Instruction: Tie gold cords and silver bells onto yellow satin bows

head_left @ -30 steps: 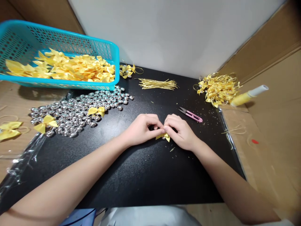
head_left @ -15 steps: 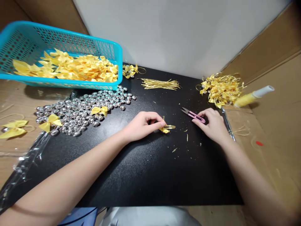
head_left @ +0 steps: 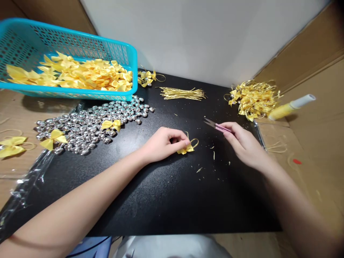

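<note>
My left hand (head_left: 169, 143) pinches a yellow ribbon bow (head_left: 185, 149) low over the black tabletop (head_left: 161, 200). A gold cord loop (head_left: 195, 142) sticks out of the bow to the right, and a thin cord end rises above my fingertips. To the right, my right hand (head_left: 243, 143) is closed on pink thread snips (head_left: 219, 127), whose two blades are apart and point to the upper left. Part of the bow is hidden behind my left fingers. Small gold scraps (head_left: 199, 170) lie between and below my hands.
A blue basket (head_left: 80, 94) of yellow bows stands at the back left. Silver beads (head_left: 83, 125) spread before it, two bows among them. Gold cords (head_left: 182, 94) lie at the back. Finished-looking bows (head_left: 254, 98) are heaped at right, beside a yellow-and-white tube (head_left: 292, 106).
My right hand has closed round the pink snips and lifted them, shifting slightly. In my left hand the bow has turned, and its cord loop now tilts upward.
</note>
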